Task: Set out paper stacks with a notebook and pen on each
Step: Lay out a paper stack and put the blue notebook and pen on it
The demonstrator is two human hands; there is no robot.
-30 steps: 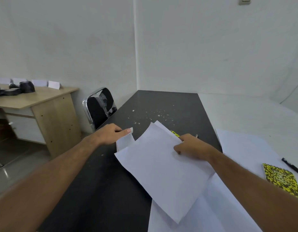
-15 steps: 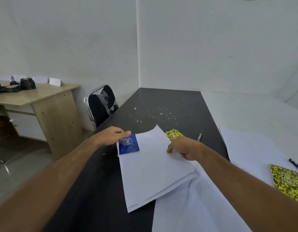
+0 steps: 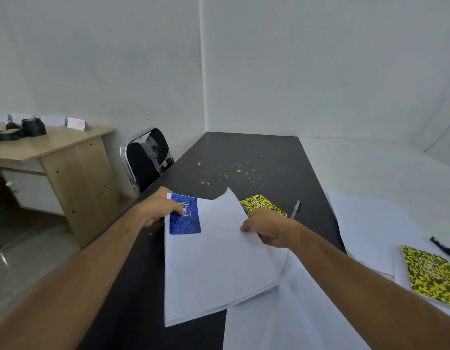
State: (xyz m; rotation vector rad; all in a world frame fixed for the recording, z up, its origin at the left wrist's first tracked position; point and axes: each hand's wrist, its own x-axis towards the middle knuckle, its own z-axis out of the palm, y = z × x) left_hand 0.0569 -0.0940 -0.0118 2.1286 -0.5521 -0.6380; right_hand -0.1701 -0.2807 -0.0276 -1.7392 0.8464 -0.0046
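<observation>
A stack of white paper lies on the black table. A blue spiral notebook lies on the stack's far left corner, and my left hand grips its left edge, thumb on the cover. My right hand pinches the stack's right edge. A yellow-black notebook lies just beyond my right hand, a silver pen to its right. Further right, another yellow-black notebook and a black pen rest on a second paper stack.
More white sheets lie near the front edge, partly under the stack. Small paper scraps dot the far table. A black chair stands at the table's left side, and a wooden desk stands further left.
The sheets my right hand held raised now lie flat as a squared stack. The blue notebook has come into view and now lies fully on the stack's corner under my left hand.
</observation>
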